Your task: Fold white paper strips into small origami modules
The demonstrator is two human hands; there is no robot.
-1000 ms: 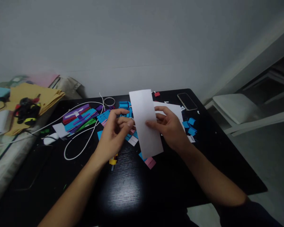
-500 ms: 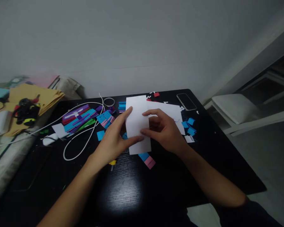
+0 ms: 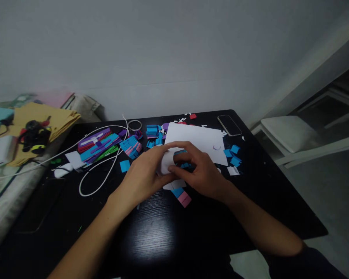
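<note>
My left hand (image 3: 144,176) and my right hand (image 3: 199,172) meet over the middle of the black table (image 3: 151,236). Both are closed on a white paper strip (image 3: 166,162), which is curled or folded small between the fingers and mostly hidden by them. A bigger white sheet (image 3: 197,141) lies flat just behind the hands. Small blue paper pieces (image 3: 234,155) lie to the right of the hands, and a blue and a pink piece (image 3: 182,197) lie just in front of them.
A pile of coloured paper strips (image 3: 100,144) and a white cable (image 3: 97,176) lie at the left. A tape ring (image 3: 134,124) and a phone (image 3: 229,124) sit near the table's far edge. Yellow paper (image 3: 46,120) is stacked off the table at the left; a white chair (image 3: 291,133) stands at the right.
The long white strip stood upright in my right hand. Both hands then brought it down and folded or rolled it small, so the large white sheet behind is uncovered.
</note>
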